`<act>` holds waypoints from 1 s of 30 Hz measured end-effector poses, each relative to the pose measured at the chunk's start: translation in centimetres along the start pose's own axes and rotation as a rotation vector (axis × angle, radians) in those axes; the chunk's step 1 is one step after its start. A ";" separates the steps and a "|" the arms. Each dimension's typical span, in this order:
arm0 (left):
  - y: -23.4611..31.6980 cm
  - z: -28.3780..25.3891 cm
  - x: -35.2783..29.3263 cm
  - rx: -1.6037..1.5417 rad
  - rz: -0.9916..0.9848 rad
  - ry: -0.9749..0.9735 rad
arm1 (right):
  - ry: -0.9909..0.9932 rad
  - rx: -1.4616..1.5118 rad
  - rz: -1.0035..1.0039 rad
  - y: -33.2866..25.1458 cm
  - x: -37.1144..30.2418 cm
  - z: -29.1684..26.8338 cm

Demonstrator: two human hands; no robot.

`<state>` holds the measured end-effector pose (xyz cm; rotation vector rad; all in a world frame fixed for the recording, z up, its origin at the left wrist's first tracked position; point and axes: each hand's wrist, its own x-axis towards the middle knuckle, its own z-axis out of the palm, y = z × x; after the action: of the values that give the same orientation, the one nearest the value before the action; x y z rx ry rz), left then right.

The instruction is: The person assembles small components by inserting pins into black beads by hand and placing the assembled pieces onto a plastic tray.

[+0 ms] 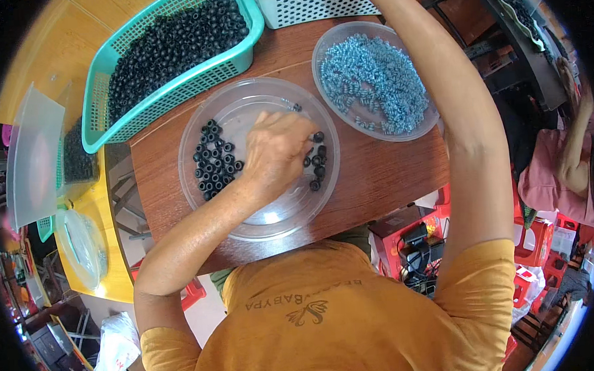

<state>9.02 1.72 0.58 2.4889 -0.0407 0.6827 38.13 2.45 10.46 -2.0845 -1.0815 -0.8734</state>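
My left hand (279, 146) is over a clear round plastic tray (272, 232), its fingers curled together. What they hold, if anything, is hidden beneath the hand. Small black ring-shaped parts (215, 161) lie grouped on the left of the tray, and several more black parts (318, 161) sit at its right, close to my fingertips. A small spring-like piece (296, 107) rests near the tray's far rim. My right arm (455, 86) stretches forward past a round tub (318, 68) of small bluish coil springs (372, 79); its hand is beyond the upper edge, by a white basket (316, 7).
A green basket (174, 95) heaped with black parts stands at the far left of the brown table (168, 184). On a yellow table at left are a translucent bin (37, 157) and a lidded tub (81, 248). Another person's arm (577, 147) shows at far right.
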 end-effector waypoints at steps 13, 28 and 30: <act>0.0 4.0 1.8 0.107 -0.112 -0.064 | -0.145 0.518 0.117 -2.4 -9.8 -4.3; 2.1 -3.5 -4.2 -1.624 -1.031 0.294 | -0.328 0.843 0.060 -10.6 -21.9 -12.7; 2.8 -3.6 -4.5 -1.627 -1.038 0.332 | -0.288 0.844 0.031 -11.6 -22.0 -12.5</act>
<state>2.98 0.73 2.36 0.6131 0.5423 0.2891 15.09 -11.46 3.20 -1.5077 -1.2688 -0.0399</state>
